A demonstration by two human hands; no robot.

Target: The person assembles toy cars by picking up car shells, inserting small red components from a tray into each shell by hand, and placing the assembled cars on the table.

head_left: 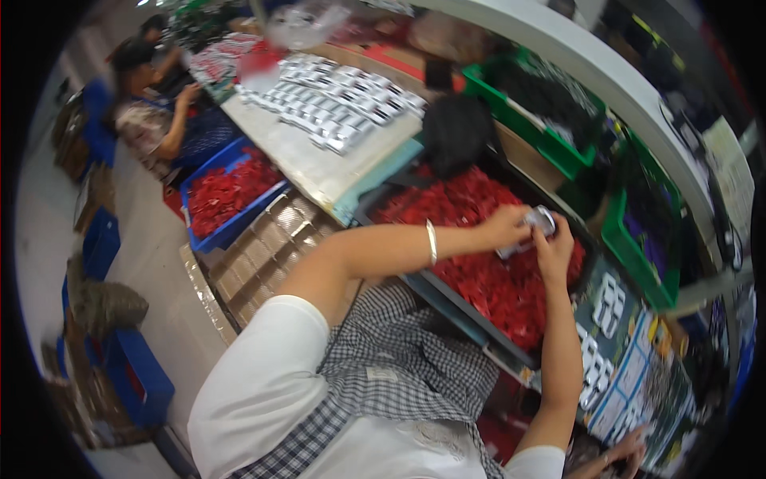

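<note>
Both hands are together above a black tray (pixel 511 349) heaped with small red parts (pixel 471 279). Between them is a small shiny silver-and-white part (pixel 543 219). My left hand (pixel 504 227), below a bracelet on the forearm, pinches it from the left. My right hand (pixel 555 249) has its fingers closed on the part from the right. Beneath my fingers, another pale piece (pixel 511 249) shows against the red parts; I cannot tell whether it is held. The silver part's exact kind is too small to make out.
Rows of silver-and-white parts (pixel 335 100) cover the table beyond. A blue bin (pixel 231 231) of red pieces stands left, near a seated person (pixel 152 120). Green bins (pixel 638 263) line the right. More silver-and-white parts (pixel 594 371) and another person's hand (pixel 630 451) are at lower right.
</note>
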